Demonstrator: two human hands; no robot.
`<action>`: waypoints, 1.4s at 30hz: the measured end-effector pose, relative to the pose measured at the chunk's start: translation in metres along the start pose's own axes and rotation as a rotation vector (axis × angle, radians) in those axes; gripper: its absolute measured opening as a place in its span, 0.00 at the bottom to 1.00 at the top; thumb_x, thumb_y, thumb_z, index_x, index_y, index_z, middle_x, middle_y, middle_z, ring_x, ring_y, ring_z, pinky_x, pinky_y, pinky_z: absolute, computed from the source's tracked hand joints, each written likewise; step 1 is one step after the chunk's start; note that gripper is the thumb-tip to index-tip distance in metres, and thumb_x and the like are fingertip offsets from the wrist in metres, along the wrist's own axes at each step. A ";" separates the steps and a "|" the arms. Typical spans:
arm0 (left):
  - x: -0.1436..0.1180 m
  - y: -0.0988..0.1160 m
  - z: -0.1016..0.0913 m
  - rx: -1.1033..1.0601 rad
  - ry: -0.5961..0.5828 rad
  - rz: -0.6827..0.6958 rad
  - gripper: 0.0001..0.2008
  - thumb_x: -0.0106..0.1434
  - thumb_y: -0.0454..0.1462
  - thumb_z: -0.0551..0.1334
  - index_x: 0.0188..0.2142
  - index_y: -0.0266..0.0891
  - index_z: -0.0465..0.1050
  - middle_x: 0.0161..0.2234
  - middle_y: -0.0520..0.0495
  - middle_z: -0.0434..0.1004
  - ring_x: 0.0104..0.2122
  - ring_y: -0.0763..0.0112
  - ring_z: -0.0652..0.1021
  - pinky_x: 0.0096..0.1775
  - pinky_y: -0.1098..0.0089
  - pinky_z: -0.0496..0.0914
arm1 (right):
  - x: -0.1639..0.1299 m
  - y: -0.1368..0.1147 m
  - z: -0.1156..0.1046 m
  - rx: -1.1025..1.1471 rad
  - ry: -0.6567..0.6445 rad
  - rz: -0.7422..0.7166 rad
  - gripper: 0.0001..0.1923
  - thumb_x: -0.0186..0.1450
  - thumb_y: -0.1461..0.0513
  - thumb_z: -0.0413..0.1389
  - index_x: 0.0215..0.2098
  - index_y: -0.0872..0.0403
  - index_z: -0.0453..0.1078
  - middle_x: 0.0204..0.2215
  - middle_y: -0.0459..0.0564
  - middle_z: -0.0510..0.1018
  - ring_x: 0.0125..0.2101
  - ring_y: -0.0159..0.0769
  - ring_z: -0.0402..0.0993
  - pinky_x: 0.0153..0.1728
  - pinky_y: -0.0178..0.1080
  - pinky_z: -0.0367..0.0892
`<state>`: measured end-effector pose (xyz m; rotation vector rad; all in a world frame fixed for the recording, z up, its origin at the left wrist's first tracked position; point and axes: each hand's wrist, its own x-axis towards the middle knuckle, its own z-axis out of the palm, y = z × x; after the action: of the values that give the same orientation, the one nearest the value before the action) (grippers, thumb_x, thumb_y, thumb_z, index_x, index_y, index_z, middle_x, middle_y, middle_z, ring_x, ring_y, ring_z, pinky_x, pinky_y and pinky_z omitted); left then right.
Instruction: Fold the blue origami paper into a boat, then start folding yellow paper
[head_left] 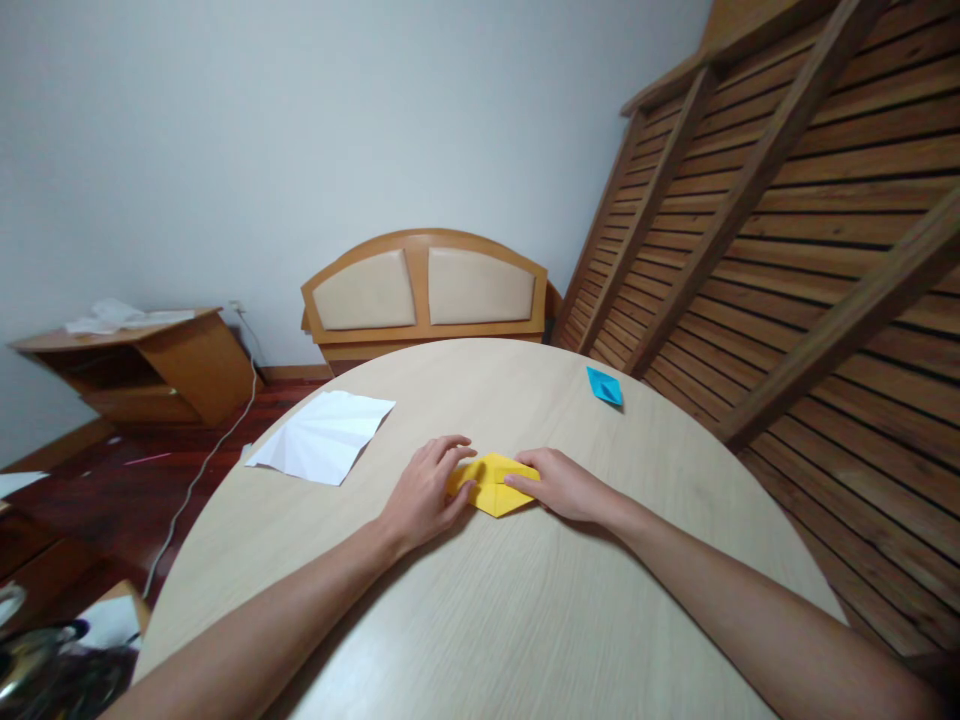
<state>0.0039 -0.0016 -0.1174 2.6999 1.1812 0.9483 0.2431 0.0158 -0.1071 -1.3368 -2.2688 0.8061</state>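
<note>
A folded yellow paper [495, 487] with pointed top and bottom corners and a crease across its middle is held low over the round table, between my two hands. My right hand [559, 482] pinches its right end, thumb on top and fingers curled behind. Around the left end is my left hand [433, 490], its thumb against the lower edge and its index finger by the upper edge; the other fingers are slightly raised. A small blue folded paper [604, 386] lies farther back on the right. To the left rests a creased white sheet [322, 437].
The round wooden table [480, 640] has a curved edge on both sides. Behind it stands a padded headboard [427, 285]. Wooden slats [750, 230] lean at the right. A low cabinet [165, 370] and a white cable [202, 470] are at the left.
</note>
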 end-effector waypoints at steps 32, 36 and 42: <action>0.003 0.004 -0.002 -0.032 -0.314 0.162 0.11 0.69 0.38 0.57 0.48 0.41 0.73 0.53 0.44 0.77 0.51 0.62 0.75 0.53 0.61 0.70 | -0.010 -0.010 0.002 -0.376 0.002 -0.341 0.14 0.70 0.61 0.52 0.50 0.56 0.76 0.50 0.55 0.79 0.49 0.44 0.72 0.52 0.46 0.66; 0.003 0.002 -0.001 -0.015 -0.308 0.164 0.10 0.70 0.38 0.56 0.47 0.41 0.74 0.51 0.45 0.78 0.49 0.63 0.76 0.52 0.62 0.71 | -0.012 -0.009 -0.002 -0.381 -0.051 -0.402 0.15 0.71 0.61 0.52 0.51 0.53 0.75 0.54 0.53 0.77 0.49 0.44 0.72 0.52 0.46 0.66; 0.004 -0.004 0.000 -0.015 -0.304 0.186 0.11 0.72 0.38 0.55 0.47 0.42 0.75 0.50 0.47 0.79 0.48 0.64 0.77 0.50 0.64 0.72 | -0.011 -0.005 -0.003 -0.378 -0.069 -0.478 0.16 0.72 0.61 0.51 0.55 0.52 0.73 0.55 0.53 0.76 0.52 0.42 0.70 0.55 0.47 0.63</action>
<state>0.0033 0.0043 -0.1169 2.8465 0.8758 0.5285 0.2466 0.0045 -0.1020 -0.8404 -2.7313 0.2733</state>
